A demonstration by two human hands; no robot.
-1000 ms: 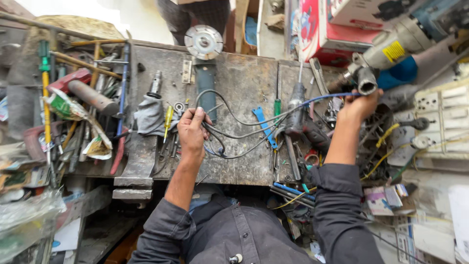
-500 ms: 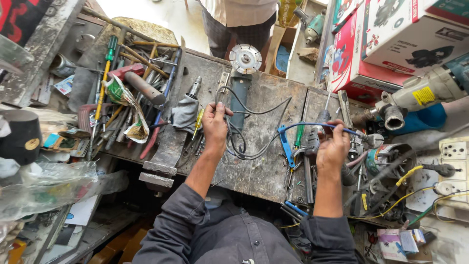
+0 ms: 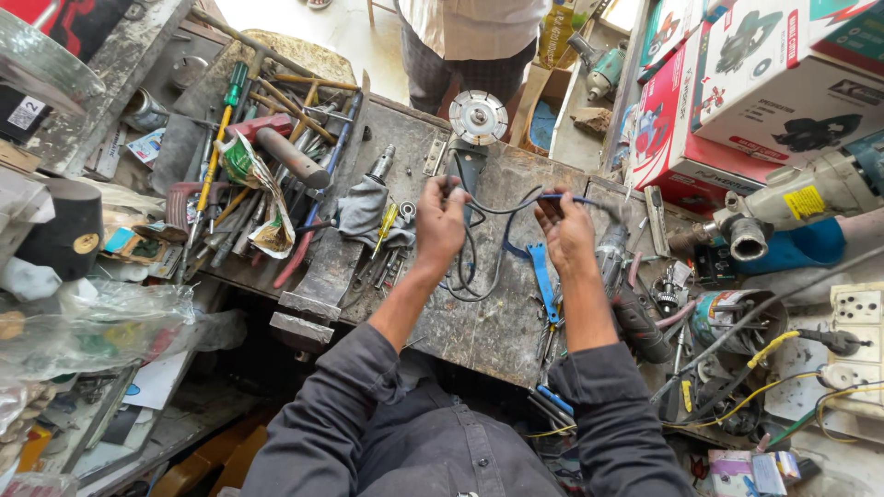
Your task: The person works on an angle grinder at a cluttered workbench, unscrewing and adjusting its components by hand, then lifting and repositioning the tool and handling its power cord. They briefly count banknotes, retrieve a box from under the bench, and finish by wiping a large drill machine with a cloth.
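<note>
My left hand [image 3: 440, 224] is closed around a black power cable [image 3: 471, 267] that loops down over the worn metal workbench [image 3: 479, 331]. My right hand [image 3: 565, 232] pinches the same cable further along, near a small blue-handled tool [image 3: 573, 198] at its fingertips. Both hands hover above the bench, just in front of an angle grinder [image 3: 474, 138] lying with its round cutting disc facing up. A blue-handled plier [image 3: 545, 281] lies on the bench between my forearms.
A heap of screwdrivers, hammers and wrenches [image 3: 267, 175] crowds the left. A grey rag [image 3: 368, 212] lies left of my hand. Power tools [image 3: 792, 202], boxes [image 3: 737, 83], sockets [image 3: 856, 331] and wires fill the right. Another person [image 3: 470, 37] stands behind the bench.
My right hand has come in from the far right toward the middle, pulling the cable with it. The two hands are now close together. My head has moved nearer the bench.
</note>
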